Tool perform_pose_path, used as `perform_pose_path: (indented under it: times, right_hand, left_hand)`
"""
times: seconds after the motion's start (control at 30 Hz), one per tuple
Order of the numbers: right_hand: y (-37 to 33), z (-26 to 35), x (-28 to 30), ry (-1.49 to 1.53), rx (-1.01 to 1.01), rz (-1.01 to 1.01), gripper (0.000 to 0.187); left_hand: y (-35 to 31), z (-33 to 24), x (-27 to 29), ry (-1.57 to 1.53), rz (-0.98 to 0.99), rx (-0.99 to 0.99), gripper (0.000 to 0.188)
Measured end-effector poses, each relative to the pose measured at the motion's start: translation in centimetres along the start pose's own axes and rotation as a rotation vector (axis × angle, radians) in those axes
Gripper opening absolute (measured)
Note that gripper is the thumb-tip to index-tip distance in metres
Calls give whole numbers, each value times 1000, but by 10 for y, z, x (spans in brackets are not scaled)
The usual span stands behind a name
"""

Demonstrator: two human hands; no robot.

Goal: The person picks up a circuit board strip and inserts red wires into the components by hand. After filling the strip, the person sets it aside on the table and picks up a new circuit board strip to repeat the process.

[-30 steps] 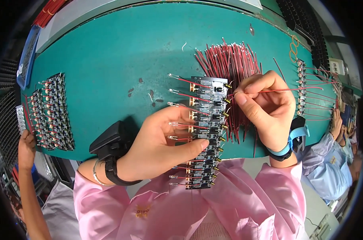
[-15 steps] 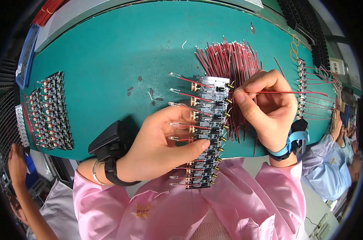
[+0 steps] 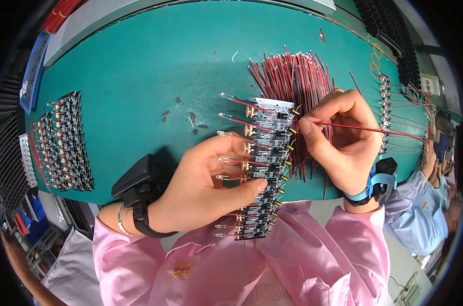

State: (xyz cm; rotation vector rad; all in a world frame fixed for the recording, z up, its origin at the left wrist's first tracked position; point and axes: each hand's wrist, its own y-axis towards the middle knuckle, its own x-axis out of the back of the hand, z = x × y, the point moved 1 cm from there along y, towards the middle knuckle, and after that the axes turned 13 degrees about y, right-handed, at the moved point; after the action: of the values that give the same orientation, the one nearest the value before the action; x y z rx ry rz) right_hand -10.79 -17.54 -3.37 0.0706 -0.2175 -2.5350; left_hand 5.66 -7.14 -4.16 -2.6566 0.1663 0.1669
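My left hand (image 3: 211,188) is closed around a long strip of joined circuit boards (image 3: 264,171), its thumb lying across the lower half. Clear LEDs on red leads stick out from the strip's left edge, and small brass-coloured parts line its right edge. Between thumb and forefinger, my right hand (image 3: 341,140) pinches a thin red wire (image 3: 364,126). One end of the wire is close to the strip's upper right edge; whether it touches cannot be seen. The rest trails to the right across my hand. Beneath both lies a thick bundle of red and black wires (image 3: 297,76).
Several board strips (image 3: 68,145) lie at the left on the green table mat (image 3: 155,56). Another strip (image 3: 384,112) with red wires lies at the right, below some rubber bands (image 3: 376,58). A blue tray (image 3: 33,74) stands at the far left. Co-workers sit on both sides.
The red wire's trailing end has swung down, and the right hand has shifted slightly. The strip's top has tilted a little rightward. At the left, a co-worker's hand has moved down.
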Motion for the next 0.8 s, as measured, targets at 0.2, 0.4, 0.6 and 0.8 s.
perform_pose_path:
  times: [0.2, 0.4, 0.6, 0.8]
  right_hand:
    - [1, 5, 0, 42, -114, -15, 18]
    - [1, 6, 3, 97, -141, -4, 19]
    - [2, 6, 7, 167, -70, 18, 18]
    - [1, 2, 3, 217, -63, 29, 16]
  left_hand:
    - [-1, -4, 0, -37, 15, 74, 28]
    - [-1, -4, 0, -35, 3, 57, 28]
    - [-1, -3, 0, -18, 10, 53, 27]
    - [-1, -4, 1, 5, 13, 53, 27]
